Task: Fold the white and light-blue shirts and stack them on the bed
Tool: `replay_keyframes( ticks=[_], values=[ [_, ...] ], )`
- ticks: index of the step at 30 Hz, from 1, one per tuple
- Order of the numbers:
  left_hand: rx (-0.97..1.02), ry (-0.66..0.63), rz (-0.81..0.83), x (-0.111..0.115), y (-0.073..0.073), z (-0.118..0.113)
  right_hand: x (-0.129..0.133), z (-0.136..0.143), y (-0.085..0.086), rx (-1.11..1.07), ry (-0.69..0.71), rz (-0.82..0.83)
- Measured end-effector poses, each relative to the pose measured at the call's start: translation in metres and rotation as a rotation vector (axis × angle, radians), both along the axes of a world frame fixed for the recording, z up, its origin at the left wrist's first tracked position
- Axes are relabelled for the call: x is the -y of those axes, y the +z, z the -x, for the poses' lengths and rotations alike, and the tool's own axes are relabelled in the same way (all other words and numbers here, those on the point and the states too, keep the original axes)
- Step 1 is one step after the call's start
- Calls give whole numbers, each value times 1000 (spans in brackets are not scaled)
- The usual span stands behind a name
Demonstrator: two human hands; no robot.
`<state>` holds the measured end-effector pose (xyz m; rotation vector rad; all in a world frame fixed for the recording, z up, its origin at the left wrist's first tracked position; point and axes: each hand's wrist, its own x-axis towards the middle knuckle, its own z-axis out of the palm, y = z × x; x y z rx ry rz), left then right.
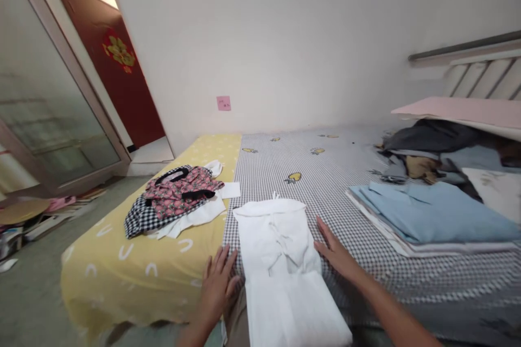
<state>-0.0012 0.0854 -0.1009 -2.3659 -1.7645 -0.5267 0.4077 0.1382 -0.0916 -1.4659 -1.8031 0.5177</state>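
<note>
A long white garment point(280, 260), folded into a narrow strip, lies over the bed's edge and hangs toward me. Its far end has a wide band with thin strings, and its middle is creased; I cannot tell its exact kind. To the left of it, my left hand point(218, 281) rests with fingers spread, a little apart from the cloth. My right hand point(334, 250) is open on the other side, its fingers by the garment's right edge. Neither hand grips the garment.
A loose heap of patterned and white clothes point(179, 195) lies on the yellow cover point(122, 276) at left. Folded blue clothing point(431, 211) tops a stack on the checked sheet point(345, 173). Behind it sit dark clothes point(431, 138) under a pink-topped item point(459, 108). Books point(44, 225) lie on the floor.
</note>
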Motion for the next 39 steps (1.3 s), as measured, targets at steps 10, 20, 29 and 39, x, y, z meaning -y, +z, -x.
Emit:
replay_keyframes(
  ticks=[10,20,29,39],
  values=[
    [-97,-114,-319,72,0,-22,107,-8,-25,466,-53,-317],
    [200,33,-79,55,29,-56,106,18,9,4,-125,-66],
    [291,178,328,56,31,-98,108,59,8,236,-130,258],
    [462,-252,177,107,12,-73,135,36,-4,-98,-74,172]
  ],
)
